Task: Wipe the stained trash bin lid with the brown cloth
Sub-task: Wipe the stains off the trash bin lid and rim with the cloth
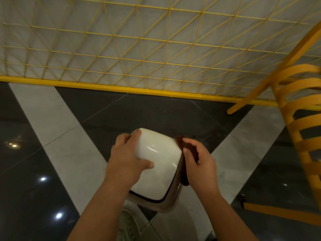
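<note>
Brown cloth (188, 150), fuzzy and blurred, is bunched in the curled fingers of the right hand (199, 164), pressed against the right edge of the trash bin lid (161, 164). The lid is glossy, cream-white and rounded-square, sitting atop the bin. The left hand (126, 159) grips its left side, thumb lying across the top.

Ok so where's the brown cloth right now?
In the head view, the brown cloth is just right of centre, gripped in the right hand against the right edge of the white bin lid, which the left hand holds.
</note>
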A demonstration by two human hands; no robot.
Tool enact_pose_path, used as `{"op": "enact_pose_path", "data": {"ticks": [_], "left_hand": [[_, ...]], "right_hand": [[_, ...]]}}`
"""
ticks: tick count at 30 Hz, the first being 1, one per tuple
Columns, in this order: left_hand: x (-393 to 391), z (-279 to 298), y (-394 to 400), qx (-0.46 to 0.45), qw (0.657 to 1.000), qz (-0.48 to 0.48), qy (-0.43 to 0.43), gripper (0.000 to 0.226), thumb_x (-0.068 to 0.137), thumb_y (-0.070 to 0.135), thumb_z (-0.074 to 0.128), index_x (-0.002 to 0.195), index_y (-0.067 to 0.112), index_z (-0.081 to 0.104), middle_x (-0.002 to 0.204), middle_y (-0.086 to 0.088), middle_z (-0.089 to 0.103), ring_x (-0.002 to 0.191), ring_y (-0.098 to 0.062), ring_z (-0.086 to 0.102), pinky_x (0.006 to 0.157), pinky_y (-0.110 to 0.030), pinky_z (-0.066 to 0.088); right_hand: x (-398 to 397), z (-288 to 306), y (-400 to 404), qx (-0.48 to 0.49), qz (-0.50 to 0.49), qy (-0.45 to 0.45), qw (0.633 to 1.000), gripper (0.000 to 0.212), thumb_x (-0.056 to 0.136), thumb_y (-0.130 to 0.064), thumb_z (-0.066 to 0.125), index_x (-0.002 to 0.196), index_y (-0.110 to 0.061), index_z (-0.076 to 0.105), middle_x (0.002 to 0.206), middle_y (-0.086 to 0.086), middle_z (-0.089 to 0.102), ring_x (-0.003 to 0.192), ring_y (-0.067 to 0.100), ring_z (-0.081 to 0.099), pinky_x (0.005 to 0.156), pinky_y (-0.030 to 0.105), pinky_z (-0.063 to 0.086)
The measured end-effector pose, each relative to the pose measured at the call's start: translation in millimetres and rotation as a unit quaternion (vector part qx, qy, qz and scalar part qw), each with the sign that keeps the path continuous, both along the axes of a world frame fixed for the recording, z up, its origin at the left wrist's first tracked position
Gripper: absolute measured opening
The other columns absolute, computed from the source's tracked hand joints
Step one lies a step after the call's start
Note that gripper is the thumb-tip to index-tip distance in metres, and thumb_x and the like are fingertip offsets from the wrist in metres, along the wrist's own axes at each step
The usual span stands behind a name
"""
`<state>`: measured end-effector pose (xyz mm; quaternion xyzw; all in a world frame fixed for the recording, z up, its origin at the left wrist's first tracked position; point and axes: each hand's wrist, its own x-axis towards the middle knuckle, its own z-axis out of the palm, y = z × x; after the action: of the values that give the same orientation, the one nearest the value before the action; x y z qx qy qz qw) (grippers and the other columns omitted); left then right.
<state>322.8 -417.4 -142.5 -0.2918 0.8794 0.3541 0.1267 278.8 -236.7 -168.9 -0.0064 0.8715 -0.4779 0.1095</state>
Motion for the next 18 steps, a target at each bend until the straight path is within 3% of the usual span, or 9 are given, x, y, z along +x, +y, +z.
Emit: {"op": "enact_pose_path", "data": {"ticks": [3,7,11,12,15,18], "left_hand": [[-1,1,-4,0.008,1.0,0.005,0.011,0.112,0.062,0.027,0.085,0.146,0.042,0.012,0.147,0.005,0.023,0.133,-0.022,0.029,0.103,-0.045,0.035],[0,9,-5,-0.104,0.994,-0.012,0.028,0.092,0.073,0.033,0.076,0.145,0.039,0.018,0.144,0.005,0.03,0.129,-0.021,0.031,0.102,-0.042,0.037],[1,11,4,-0.119,0.99,-0.076,0.018,0.082,0.082,0.039,0.061,0.147,0.036,0.011,0.152,0.006,0.019,0.135,-0.021,0.027,0.108,-0.042,0.031],[0,11,6,-0.113,0.99,-0.085,0.002,0.082,0.081,0.046,0.06,0.147,0.037,0.011,0.155,0.007,0.013,0.139,-0.022,0.02,0.112,-0.044,0.027],[-3,7,11,-0.111,0.989,-0.096,-0.029,0.095,0.072,0.064,0.062,0.147,0.04,0.009,0.157,0.008,0.002,0.143,-0.022,0.008,0.115,-0.043,0.018],[-4,6,11,-0.1,0.99,-0.092,-0.032,0.104,0.066,0.059,0.072,0.147,0.04,0.009,0.158,0.008,0.0,0.144,-0.021,0.005,0.115,-0.039,0.015]], "right_hand": [[19,-5,15,-0.031,-0.024,-0.019,0.999,0.031,0.093,-0.023,0.057,0.106,-0.05,0.06,0.109,-0.021,0.063,0.101,0.001,0.061,0.091,0.034,0.054],[49,-23,32,-0.03,-0.001,-0.086,0.996,0.035,0.092,-0.02,0.06,0.105,-0.053,0.061,0.096,-0.005,0.069,0.082,0.026,0.069,0.073,0.046,0.059],[62,-21,36,-0.066,-0.033,-0.074,0.995,0.041,0.092,-0.012,0.061,0.098,-0.052,0.063,0.096,-0.006,0.068,0.071,0.009,0.067,0.062,0.025,0.057],[59,-20,38,-0.073,-0.062,-0.058,0.994,0.04,0.092,-0.012,0.06,0.099,-0.051,0.062,0.1,-0.011,0.065,0.076,0.002,0.065,0.068,0.023,0.057],[40,-11,39,-0.063,-0.097,-0.006,0.993,0.037,0.092,-0.021,0.058,0.108,-0.055,0.057,0.109,-0.035,0.053,0.102,0.002,0.059,0.09,0.039,0.054],[24,1,29,-0.08,-0.05,0.02,0.995,0.039,0.091,-0.02,0.06,0.11,-0.054,0.056,0.113,-0.035,0.049,0.109,-0.008,0.05,0.096,0.03,0.05]]}}
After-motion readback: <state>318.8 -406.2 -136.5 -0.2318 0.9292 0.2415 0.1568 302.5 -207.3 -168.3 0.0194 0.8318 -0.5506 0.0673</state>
